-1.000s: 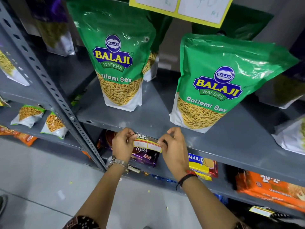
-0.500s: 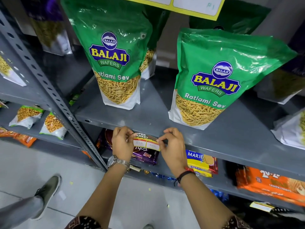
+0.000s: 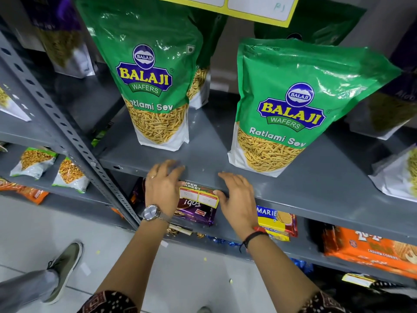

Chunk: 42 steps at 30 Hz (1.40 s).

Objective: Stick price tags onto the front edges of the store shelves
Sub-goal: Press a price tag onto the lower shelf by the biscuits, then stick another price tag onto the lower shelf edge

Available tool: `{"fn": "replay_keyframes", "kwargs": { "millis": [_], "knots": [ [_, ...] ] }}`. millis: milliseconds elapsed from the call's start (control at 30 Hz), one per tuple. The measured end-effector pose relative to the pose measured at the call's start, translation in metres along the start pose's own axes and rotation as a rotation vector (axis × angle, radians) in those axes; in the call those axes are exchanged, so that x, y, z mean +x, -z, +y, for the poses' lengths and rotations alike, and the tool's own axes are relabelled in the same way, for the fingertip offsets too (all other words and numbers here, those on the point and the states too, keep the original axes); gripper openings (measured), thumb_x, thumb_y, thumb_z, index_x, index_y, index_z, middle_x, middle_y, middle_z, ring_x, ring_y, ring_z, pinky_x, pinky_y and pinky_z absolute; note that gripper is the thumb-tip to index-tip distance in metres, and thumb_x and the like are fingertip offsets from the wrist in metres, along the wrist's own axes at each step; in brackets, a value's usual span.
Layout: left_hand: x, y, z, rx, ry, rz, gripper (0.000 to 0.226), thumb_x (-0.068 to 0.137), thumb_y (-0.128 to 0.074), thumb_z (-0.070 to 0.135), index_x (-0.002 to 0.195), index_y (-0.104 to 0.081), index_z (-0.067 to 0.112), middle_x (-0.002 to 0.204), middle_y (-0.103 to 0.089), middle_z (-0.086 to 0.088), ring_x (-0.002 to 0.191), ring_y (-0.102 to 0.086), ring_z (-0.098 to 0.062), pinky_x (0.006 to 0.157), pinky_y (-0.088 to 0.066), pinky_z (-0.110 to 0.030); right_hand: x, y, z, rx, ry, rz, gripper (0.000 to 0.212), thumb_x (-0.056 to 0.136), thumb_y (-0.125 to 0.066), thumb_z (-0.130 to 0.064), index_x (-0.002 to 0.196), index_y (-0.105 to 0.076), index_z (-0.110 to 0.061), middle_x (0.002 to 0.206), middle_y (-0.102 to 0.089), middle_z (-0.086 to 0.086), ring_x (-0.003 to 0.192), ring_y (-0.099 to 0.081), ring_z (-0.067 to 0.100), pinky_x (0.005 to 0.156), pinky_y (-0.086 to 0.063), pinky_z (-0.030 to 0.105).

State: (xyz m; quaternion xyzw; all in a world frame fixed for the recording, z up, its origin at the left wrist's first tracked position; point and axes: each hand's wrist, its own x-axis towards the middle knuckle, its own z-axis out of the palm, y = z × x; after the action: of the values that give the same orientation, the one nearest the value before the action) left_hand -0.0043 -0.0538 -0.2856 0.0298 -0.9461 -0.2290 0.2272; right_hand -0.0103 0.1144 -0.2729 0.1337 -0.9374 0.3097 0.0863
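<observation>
A yellow and red price tag (image 3: 199, 195) with two white boxes lies against the front edge of the grey shelf (image 3: 316, 199). My left hand (image 3: 163, 188) is spread flat at the tag's left end, fingers reaching over the shelf lip. My right hand (image 3: 237, 195) is spread at the tag's right end, thumb touching its corner. Neither hand pinches the tag now. A yellow sheet of blank labels (image 3: 248, 7) hangs at the top of the view.
Two green Balaji Ratlami Sev bags (image 3: 149, 82) (image 3: 291, 109) stand on the shelf just behind my hands. Below are a purple biscuit pack (image 3: 196, 213), a Marie pack (image 3: 275, 220) and orange packs (image 3: 370, 247). A perforated upright (image 3: 74, 141) rises at left. Another person's shoe (image 3: 65, 269) is on the floor.
Both hands went from pinching the tag's ends to open, with fingers spread flat on the shelf edge. A shoe and trouser leg came into view at lower left.
</observation>
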Motion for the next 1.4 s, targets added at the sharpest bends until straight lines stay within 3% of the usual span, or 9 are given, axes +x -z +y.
{"fn": "replay_keyframes", "kwargs": {
  "millis": [133,333,500,600,767,900,1200,1300,1400],
  "knots": [
    [0.005,0.000,-0.002,0.032,-0.078,-0.040,0.034,0.051,-0.076,-0.020,0.079,-0.069,-0.003,0.083,-0.070,-0.024,0.072,-0.065,-0.042,0.081,-0.039,-0.066,-0.002,-0.003,0.002,-0.009,0.007,-0.036,0.032,0.085,-0.059,-0.009,0.116,-0.055,-0.005,0.129,-0.054,0.015,0.122,-0.043,0.031,0.103,-0.032,0.038],
    [0.005,0.006,0.003,0.009,-0.075,-0.128,0.032,0.060,-0.068,-0.020,0.088,-0.066,-0.006,0.091,-0.067,-0.030,0.076,-0.062,-0.048,0.081,-0.038,-0.068,-0.006,0.011,0.000,-0.055,0.049,-0.075,0.031,0.086,-0.056,-0.005,0.117,-0.053,-0.003,0.129,-0.054,0.016,0.120,-0.045,0.033,0.101,-0.037,0.041],
    [-0.011,-0.002,0.048,0.101,-0.347,-0.156,0.040,0.080,-0.041,0.018,0.115,-0.051,0.001,0.118,-0.057,-0.028,0.104,-0.050,-0.042,0.087,-0.040,-0.058,-0.044,0.045,0.056,-0.378,0.366,-0.079,0.054,0.070,-0.074,-0.010,0.119,-0.051,-0.010,0.126,-0.058,0.009,0.112,-0.055,0.022,0.101,-0.036,0.038],
    [-0.026,-0.020,0.090,0.118,-0.457,-0.201,0.044,0.081,-0.035,0.022,0.120,-0.043,0.004,0.122,-0.054,-0.027,0.107,-0.050,-0.042,0.085,-0.043,-0.058,-0.073,0.082,0.110,-0.451,0.284,-0.056,0.068,0.067,-0.074,-0.007,0.126,-0.041,-0.013,0.132,-0.053,0.008,0.120,-0.046,0.020,0.104,-0.019,0.035],
    [-0.045,-0.072,0.200,0.052,-0.573,-0.245,0.041,0.090,-0.028,0.031,0.121,-0.039,0.006,0.123,-0.054,-0.026,0.111,-0.048,-0.039,0.090,-0.040,-0.052,-0.116,0.174,0.210,-0.385,0.041,0.104,0.043,0.084,-0.038,-0.018,0.127,-0.039,-0.013,0.133,-0.051,0.014,0.122,-0.037,0.022,0.103,-0.019,0.038],
    [-0.066,-0.115,0.287,-0.079,-0.598,-0.254,0.049,0.097,-0.010,0.036,0.123,-0.040,0.007,0.125,-0.053,-0.023,0.114,-0.036,-0.031,0.095,-0.025,-0.045,-0.150,0.236,0.277,-0.401,-0.047,0.199,0.041,0.084,-0.036,-0.021,0.124,-0.043,-0.013,0.131,-0.053,0.014,0.119,-0.036,0.021,0.102,-0.019,0.040],
    [-0.106,-0.191,0.444,-0.201,-0.589,-0.360,0.038,0.080,-0.041,0.033,0.111,-0.048,0.011,0.096,-0.067,-0.020,0.085,-0.061,-0.036,0.078,-0.041,-0.044,-0.187,0.334,0.381,-0.512,-0.115,0.354,0.036,0.080,-0.047,-0.013,0.116,-0.049,-0.015,0.120,-0.061,0.016,0.110,-0.038,0.024,0.094,-0.024,0.044],
    [-0.112,-0.202,0.473,-0.199,-0.592,-0.396,0.042,0.075,-0.041,0.035,0.101,-0.060,0.008,0.089,-0.067,-0.016,0.081,-0.062,-0.035,0.068,-0.048,-0.041,-0.181,0.343,0.387,-0.452,-0.095,0.348,0.042,0.065,-0.066,0.009,0.100,-0.057,-0.011,0.100,-0.066,0.019,0.083,-0.055,0.035,0.072,-0.046,0.041],
    [-0.114,-0.216,0.487,-0.235,-0.559,-0.403,0.036,0.073,-0.050,0.032,0.095,-0.064,0.008,0.086,-0.065,-0.015,0.080,-0.059,-0.034,0.068,-0.049,-0.041,-0.177,0.350,0.390,-0.383,-0.098,0.292,0.033,0.061,-0.069,0.013,0.085,-0.059,-0.009,0.084,-0.065,0.017,0.064,-0.060,0.036,0.061,-0.048,0.039]
  ]
}}
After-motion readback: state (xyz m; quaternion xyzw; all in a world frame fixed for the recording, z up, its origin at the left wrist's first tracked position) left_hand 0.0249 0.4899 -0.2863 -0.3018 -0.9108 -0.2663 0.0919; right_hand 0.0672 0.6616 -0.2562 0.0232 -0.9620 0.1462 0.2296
